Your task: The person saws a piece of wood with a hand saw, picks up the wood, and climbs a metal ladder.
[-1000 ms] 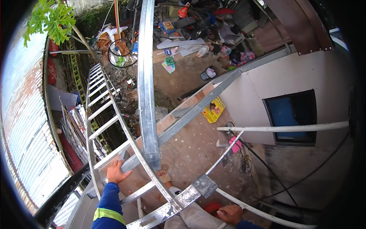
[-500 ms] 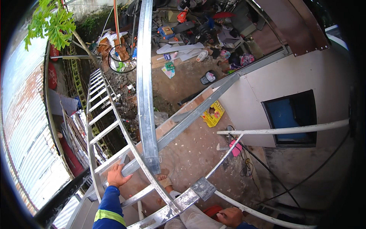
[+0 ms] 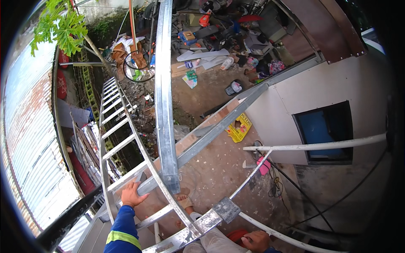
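Note:
My left hand (image 3: 133,195), in a blue sleeve with a yellow-green band, is closed around the lower left end of a grey steel beam (image 3: 196,147), fingers over it and thumb below. This hand is beside a rung of the aluminium ladder (image 3: 120,146), which slopes away to the far left. A second steel beam (image 3: 164,97) runs away from me and crosses the first near the ladder's right rail. At the lower edge, my right hand (image 3: 256,240) is curled near a red object (image 3: 237,237); what its fingers hold, if anything, is hidden.
White pipes (image 3: 316,144) curve in at the right, joined to a metal plate (image 3: 226,210). Below lie a yellow bag (image 3: 239,127), a pink object (image 3: 264,165) and cables. A corrugated roof (image 3: 33,135) fills the left; clutter (image 3: 228,38) covers the far ground.
The whole view has shifted slightly, so things stand a little further right. Both hands keep their places relative to the beam and the red object.

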`<state>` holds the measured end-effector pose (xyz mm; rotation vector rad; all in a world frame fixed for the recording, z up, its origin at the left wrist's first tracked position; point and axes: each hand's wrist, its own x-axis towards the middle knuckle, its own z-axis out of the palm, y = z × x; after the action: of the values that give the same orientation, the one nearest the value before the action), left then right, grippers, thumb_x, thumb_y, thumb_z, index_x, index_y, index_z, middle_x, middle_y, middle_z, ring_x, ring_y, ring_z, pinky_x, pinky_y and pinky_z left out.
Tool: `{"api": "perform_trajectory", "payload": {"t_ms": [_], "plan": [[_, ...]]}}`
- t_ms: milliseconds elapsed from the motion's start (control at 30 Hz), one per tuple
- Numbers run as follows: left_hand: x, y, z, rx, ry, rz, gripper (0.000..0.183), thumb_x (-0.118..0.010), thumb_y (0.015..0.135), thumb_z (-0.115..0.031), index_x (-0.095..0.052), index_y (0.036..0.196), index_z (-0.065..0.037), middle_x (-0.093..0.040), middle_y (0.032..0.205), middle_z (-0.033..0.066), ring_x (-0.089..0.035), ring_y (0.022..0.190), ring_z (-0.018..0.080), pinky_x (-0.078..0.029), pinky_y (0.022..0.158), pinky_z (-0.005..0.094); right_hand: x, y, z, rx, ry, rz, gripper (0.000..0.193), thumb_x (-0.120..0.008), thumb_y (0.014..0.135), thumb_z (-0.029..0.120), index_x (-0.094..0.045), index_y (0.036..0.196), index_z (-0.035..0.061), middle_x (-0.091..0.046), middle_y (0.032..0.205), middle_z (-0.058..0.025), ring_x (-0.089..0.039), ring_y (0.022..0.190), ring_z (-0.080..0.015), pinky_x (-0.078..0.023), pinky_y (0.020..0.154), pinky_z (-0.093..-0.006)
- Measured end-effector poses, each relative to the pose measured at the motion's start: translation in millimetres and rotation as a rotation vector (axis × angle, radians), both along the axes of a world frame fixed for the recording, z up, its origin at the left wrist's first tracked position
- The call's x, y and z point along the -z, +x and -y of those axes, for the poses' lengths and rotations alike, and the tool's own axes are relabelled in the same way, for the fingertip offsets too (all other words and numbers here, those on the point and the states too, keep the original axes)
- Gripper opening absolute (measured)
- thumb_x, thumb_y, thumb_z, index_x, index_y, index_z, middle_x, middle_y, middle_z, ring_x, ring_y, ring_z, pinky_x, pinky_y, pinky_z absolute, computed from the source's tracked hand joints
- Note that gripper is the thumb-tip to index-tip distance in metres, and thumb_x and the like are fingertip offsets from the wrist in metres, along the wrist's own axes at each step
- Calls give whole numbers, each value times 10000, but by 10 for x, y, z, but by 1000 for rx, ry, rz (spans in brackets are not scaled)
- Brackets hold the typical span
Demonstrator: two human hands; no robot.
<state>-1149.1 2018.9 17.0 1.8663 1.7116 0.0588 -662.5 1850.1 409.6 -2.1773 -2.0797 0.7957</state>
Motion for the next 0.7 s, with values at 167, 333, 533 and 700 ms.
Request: {"api": "perform_trajectory", "payload": {"t_ms": [167, 333, 533, 700], "plan": [[1, -1, -4, -4, -7, 16, 779, -820, 752, -673, -698, 1346, -184, -682, 1204, 117, -702, 1117, 341, -585, 880, 491, 4, 12, 5, -9, 11, 2, 175, -796, 967, 241, -775, 954, 68, -771, 912, -142, -736, 820, -358, -585, 743, -469], [12, -8, -6, -2, 1, 14, 778, -818, 754, -676, -697, 1347, -187, -680, 1198, 116, -695, 1136, 338, -585, 881, 492, 42, 22, 34, -28, 35, 4, 177, -794, 969, 244, -774, 954, 69, -772, 916, -147, -738, 832, -366, -588, 750, -475], [32, -1, 18, -3, 0, 6, 781, -815, 750, -681, -696, 1355, -202, -678, 1205, 113, -695, 1138, 343, -581, 887, 502, 56, 37, 60, -28, 25, 12, 176, -790, 970, 244, -771, 955, 70, -768, 914, -148, -735, 829, -371, -585, 746, -485], [46, -3, 9, -15, -8, 8, 792, -821, 737, -680, -694, 1359, -206, -678, 1212, 111, -699, 1129, 343, -580, 885, 501, 226, 157, 69, -81, 37, 73, 128, -858, 849, 268, -796, 836, 156, -709, 700, 9, -715, 641, -211, -538, 605, -366]]}}
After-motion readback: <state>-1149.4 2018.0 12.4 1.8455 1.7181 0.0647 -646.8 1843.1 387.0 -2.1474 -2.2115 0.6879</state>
